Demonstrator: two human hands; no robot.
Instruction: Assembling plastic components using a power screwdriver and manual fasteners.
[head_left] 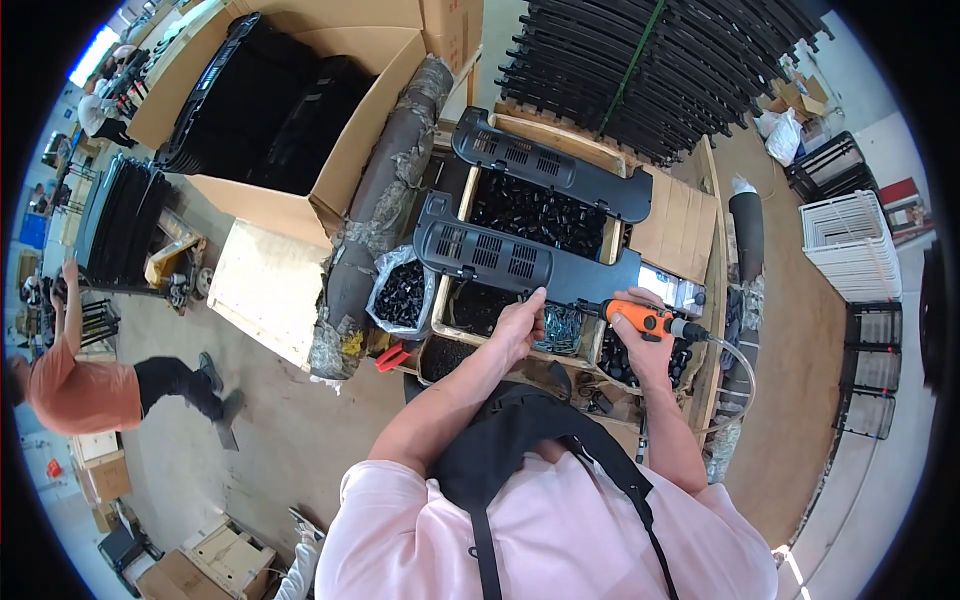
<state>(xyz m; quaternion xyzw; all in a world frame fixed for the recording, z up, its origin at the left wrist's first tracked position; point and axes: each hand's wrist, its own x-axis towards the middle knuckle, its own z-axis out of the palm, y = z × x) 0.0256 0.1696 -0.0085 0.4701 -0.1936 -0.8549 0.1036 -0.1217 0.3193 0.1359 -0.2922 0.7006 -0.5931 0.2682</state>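
Observation:
My right hand [645, 335] is wrapped round an orange and black power screwdriver [640, 318], held on its side with its bit end to the left. A clear hose [745, 365] runs from its back end. My left hand [520, 325] is closed in a pinch at the front edge of the nearer black plastic panel [570, 270]. What it pinches is too small to tell. The screwdriver's tip is just right of those fingers. This panel has slotted vents and lies across the wooden bins. A similar panel [550, 165] lies behind it.
Around the panels are bins of black plastic parts [540, 215], a bin of screws [563, 330] and a bag of black pieces [400, 295]. Red-handled pliers [393, 356] lie at left. Beyond stand a large carton [385, 75] and stacked black frames [640, 70]. A person [90, 390] works far left.

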